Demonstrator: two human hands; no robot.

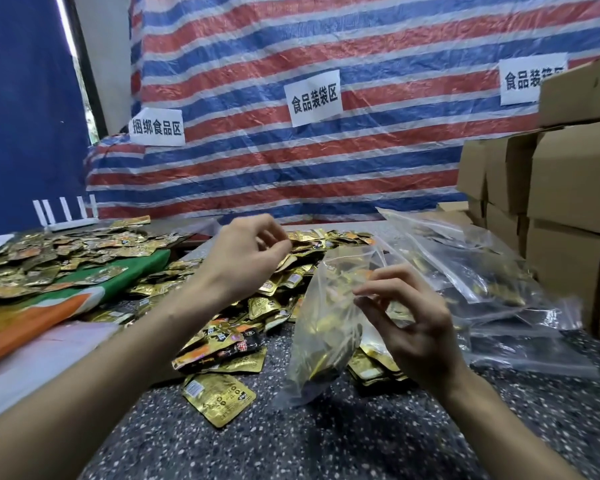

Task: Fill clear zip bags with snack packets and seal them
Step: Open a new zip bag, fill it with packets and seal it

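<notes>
Above the speckled desk (326, 445), the right hand (420, 327) had its grip narrowed to a pinch, thumb and forefinger closed on the mouth edge of a clear zip bag (321, 327). The bag hung tilted from that pinch, its lower end near the desk, with several gold packets already inside. The left hand (246, 261) hovered to the left of the bag with its fingers curled over a pile of gold snack packets (257, 306). Whether its grip held a packet could not be told. The pile spread across the desk between the two forearms, and a single gold packet (219, 398) lay apart at its near edge. A small stack of packets (371, 370) sat just behind the bag. To the right lay a heap of clear zip bags (492, 282), some with dark contents, beside stacked cardboard boxes (568, 202). At left, more packets (49, 258) covered a green, orange and white sheet (66, 306), with a white router (66, 216) behind. A red, white and blue striped tarpaulin (291, 46) bearing paper signs (314, 98) hung at the back.
</notes>
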